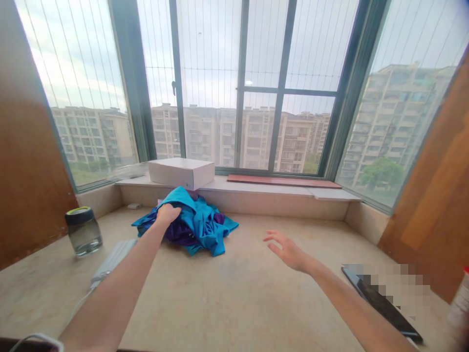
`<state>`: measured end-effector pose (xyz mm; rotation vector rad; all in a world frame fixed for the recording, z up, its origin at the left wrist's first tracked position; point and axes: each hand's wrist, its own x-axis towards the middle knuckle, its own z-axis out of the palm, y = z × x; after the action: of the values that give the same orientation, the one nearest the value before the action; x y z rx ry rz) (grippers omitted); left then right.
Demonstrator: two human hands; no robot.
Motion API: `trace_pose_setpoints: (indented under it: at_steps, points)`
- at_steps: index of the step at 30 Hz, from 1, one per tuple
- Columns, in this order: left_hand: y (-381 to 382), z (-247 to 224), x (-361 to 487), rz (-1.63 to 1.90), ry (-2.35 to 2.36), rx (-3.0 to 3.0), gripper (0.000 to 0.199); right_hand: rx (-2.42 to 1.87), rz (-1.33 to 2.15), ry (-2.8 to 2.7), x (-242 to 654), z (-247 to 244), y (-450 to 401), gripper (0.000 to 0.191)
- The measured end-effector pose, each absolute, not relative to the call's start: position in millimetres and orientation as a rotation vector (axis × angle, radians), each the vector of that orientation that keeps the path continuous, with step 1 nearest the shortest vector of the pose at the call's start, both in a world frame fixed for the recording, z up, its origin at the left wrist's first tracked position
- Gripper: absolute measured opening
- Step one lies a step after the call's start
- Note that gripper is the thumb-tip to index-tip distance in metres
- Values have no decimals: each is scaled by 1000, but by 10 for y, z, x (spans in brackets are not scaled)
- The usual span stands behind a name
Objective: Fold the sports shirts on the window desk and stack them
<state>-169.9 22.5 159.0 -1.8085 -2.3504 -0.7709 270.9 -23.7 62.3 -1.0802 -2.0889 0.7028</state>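
Observation:
A crumpled heap of blue and dark purple cloth point(208, 222) lies on the stone-like surface, in front of a white box. At the heap's upper left, my left hand point(167, 215) is closed on a blue fold of it, which is lifted a little. My right hand point(287, 250) is held above the surface, to the right of the cloth and apart from it. Its fingers are spread and bent slightly, with nothing between them.
The white box point(179, 173) sits on a ledge point(256, 187) below the window. At the left stand a bottle point(84, 232) and a white power strip point(113, 261) with a cable. A dark flat device point(381, 303) lies at the right; a red-capped container point(459, 298) is at the edge.

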Motion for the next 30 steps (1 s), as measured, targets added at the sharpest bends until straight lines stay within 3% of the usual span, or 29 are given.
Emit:
trace_pose_setpoints:
  at_steps: [4,8,12,23,30]
  points:
    - [22,1304,-1894,-591,-2396,-1683,46,-1149,608,-2074,2849,196,-189,30]
    - [57,890,-1552,-418,-2053,-1934,68,-1165,587,-1902,2865,-60,-99,33]
    - [293,530,-1284,-281,-2161,-2056,79,-1169,531,-1834,2925,-231,-98,36]
    - [826,316,-1992,-60,-2392,-1892,77,-1189,458,-1864,3052,-329,-142,34]
    - [711,456,-1893,-163,-2394,-1651,58,-1186,476,-1892,3040,-300,-124,32]
